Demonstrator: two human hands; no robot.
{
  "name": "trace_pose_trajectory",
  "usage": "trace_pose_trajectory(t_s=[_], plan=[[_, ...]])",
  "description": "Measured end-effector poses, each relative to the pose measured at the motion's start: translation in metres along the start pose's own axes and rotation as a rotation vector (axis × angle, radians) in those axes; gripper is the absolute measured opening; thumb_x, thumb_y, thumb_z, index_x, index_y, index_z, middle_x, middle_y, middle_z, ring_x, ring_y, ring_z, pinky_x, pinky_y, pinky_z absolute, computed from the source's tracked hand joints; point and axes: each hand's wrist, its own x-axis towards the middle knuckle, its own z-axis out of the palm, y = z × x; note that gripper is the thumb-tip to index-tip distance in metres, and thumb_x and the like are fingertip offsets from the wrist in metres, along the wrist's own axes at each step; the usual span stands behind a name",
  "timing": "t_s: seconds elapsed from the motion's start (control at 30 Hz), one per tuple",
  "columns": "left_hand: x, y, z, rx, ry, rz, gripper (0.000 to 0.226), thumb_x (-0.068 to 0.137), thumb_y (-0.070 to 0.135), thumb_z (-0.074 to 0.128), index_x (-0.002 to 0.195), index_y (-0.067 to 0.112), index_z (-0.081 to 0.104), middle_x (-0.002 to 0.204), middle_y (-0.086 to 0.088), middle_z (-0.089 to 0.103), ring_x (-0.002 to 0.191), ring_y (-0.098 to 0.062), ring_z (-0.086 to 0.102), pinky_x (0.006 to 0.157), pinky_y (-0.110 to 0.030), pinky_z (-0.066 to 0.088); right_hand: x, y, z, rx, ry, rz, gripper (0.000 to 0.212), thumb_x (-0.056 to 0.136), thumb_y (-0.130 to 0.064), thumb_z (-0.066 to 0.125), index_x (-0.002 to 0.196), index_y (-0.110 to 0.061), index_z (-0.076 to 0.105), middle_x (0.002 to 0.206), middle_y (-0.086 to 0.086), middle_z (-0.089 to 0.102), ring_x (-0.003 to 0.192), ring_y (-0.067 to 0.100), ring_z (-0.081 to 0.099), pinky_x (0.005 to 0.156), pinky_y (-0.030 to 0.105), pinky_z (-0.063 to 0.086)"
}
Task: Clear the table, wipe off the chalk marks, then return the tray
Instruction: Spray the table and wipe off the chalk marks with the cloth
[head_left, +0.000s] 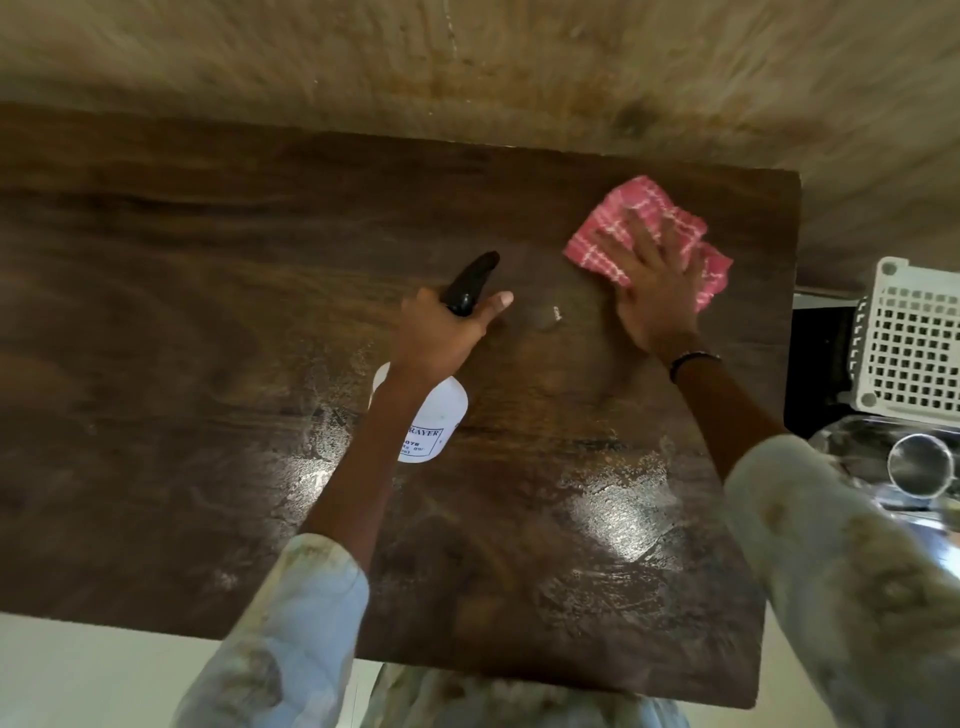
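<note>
A dark wooden table (208, 291) fills the view, with wet, whitish smears (618, 499) across its near half. My right hand (652, 283) lies flat with spread fingers on a pink checked cloth (602, 244) near the table's far right corner. My left hand (441, 332) grips a white spray bottle (434, 415) around its neck, above the middle of the table. The bottle's black nozzle (470, 280) points away from me. A small wet spot (550, 317) sits between the two hands.
A white perforated plastic basket (914, 343) stands to the right of the table. Below it lies a shiny steel tray (852, 447) with a steel cup (917, 465) on it. A beige wall (467, 67) runs behind the table. Pale floor shows at the near left.
</note>
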Motion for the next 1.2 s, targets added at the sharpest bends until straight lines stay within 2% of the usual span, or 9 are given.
trace_pose_trajectory(t_s=[0.1, 0.2, 0.3, 0.43, 0.57, 0.77, 0.93, 1.03, 1.2], plan=[[-0.010, -0.008, -0.003, 0.002, 0.010, 0.012, 0.033, 0.075, 0.050, 0.072, 0.065, 0.023, 0.055, 0.080, -0.016, 0.072, 0.066, -0.024, 0.065, 0.071, -0.040, 0.054, -0.025, -0.021, 0.004, 0.060, 0.046, 0.229, 0.068, 0.085, -0.009, 0.052, 0.144, -0.037, 0.034, 0.160, -0.007, 0.010, 0.146, 0.034, 0.002, 0.108, 0.070, 0.005], [-0.016, -0.022, -0.007, -0.055, 0.028, -0.004, 0.035, 0.073, 0.046, 0.075, 0.068, 0.016, 0.058, 0.081, -0.021, 0.071, 0.074, -0.030, 0.067, 0.071, -0.041, 0.054, -0.037, -0.060, 0.019, 0.089, 0.053, 0.232, 0.065, 0.087, -0.014, 0.054, 0.144, -0.038, 0.033, 0.160, -0.006, 0.008, 0.146, 0.036, -0.001, 0.107, 0.071, 0.002], [-0.022, -0.035, -0.012, -0.072, 0.034, -0.021, 0.048, 0.071, 0.049, 0.076, 0.079, 0.002, 0.068, 0.077, -0.020, 0.071, 0.064, -0.029, 0.064, 0.064, -0.040, 0.053, -0.043, -0.105, 0.036, 0.054, 0.013, 0.065, 0.066, 0.087, -0.014, 0.055, 0.144, -0.038, 0.033, 0.160, -0.004, 0.009, 0.146, 0.035, -0.002, 0.107, 0.068, -0.003], [-0.034, -0.048, -0.016, -0.069, 0.054, -0.022, 0.044, 0.069, 0.050, 0.077, 0.075, 0.007, 0.067, 0.076, -0.016, 0.072, 0.069, -0.030, 0.068, 0.069, -0.044, 0.055, -0.072, -0.149, 0.048, 0.014, -0.101, -0.251, 0.058, 0.085, -0.016, 0.058, 0.140, -0.027, 0.045, 0.157, 0.003, 0.023, 0.145, 0.036, 0.007, 0.109, 0.065, 0.001], [-0.047, -0.059, -0.019, -0.052, 0.023, 0.022, 0.045, 0.073, 0.048, 0.074, 0.078, 0.003, 0.069, 0.075, -0.017, 0.071, 0.062, -0.024, 0.064, 0.069, -0.043, 0.054, -0.099, -0.104, 0.046, -0.133, -0.129, -0.589, 0.070, 0.073, -0.015, 0.060, 0.138, -0.035, 0.044, 0.154, 0.003, 0.031, 0.144, 0.035, 0.016, 0.109, 0.066, 0.006], [-0.069, -0.081, -0.020, -0.076, -0.014, 0.021, 0.042, 0.072, 0.048, 0.075, 0.082, 0.009, 0.067, 0.080, -0.015, 0.072, 0.076, -0.028, 0.068, 0.069, -0.037, 0.053, -0.101, -0.027, 0.020, -0.059, -0.040, -0.056, 0.070, 0.084, -0.007, 0.054, 0.144, -0.038, 0.034, 0.158, -0.003, 0.017, 0.145, 0.035, 0.007, 0.106, 0.071, 0.006], [-0.091, -0.108, -0.029, -0.044, -0.042, 0.050, 0.048, 0.073, 0.052, 0.073, 0.083, 0.005, 0.069, 0.078, -0.012, 0.071, 0.060, -0.017, 0.061, 0.058, -0.026, 0.047, -0.155, -0.060, 0.035, 0.085, 0.063, 0.354, 0.067, 0.086, -0.010, 0.051, 0.144, -0.040, 0.032, 0.160, -0.009, 0.009, 0.146, 0.034, 0.000, 0.109, 0.069, 0.003], [-0.106, -0.125, -0.037, -0.045, -0.038, 0.024, 0.050, 0.072, 0.052, 0.074, 0.077, 0.003, 0.067, 0.075, -0.012, 0.071, 0.050, -0.012, 0.055, 0.053, -0.023, 0.044, -0.176, -0.113, 0.056, 0.101, 0.093, 0.374, 0.071, 0.084, -0.011, 0.053, 0.144, -0.041, 0.031, 0.160, -0.006, 0.008, 0.146, 0.035, -0.001, 0.107, 0.069, 0.001], [-0.126, -0.155, -0.052, -0.074, -0.001, 0.022, 0.048, 0.069, 0.049, 0.078, 0.075, 0.003, 0.066, 0.073, -0.015, 0.071, 0.048, -0.015, 0.053, 0.061, -0.034, 0.050, -0.193, -0.205, 0.081, 0.111, 0.017, 0.124, 0.067, 0.085, -0.012, 0.052, 0.145, -0.035, 0.032, 0.160, -0.002, 0.008, 0.146, 0.036, -0.003, 0.107, 0.066, -0.006]])
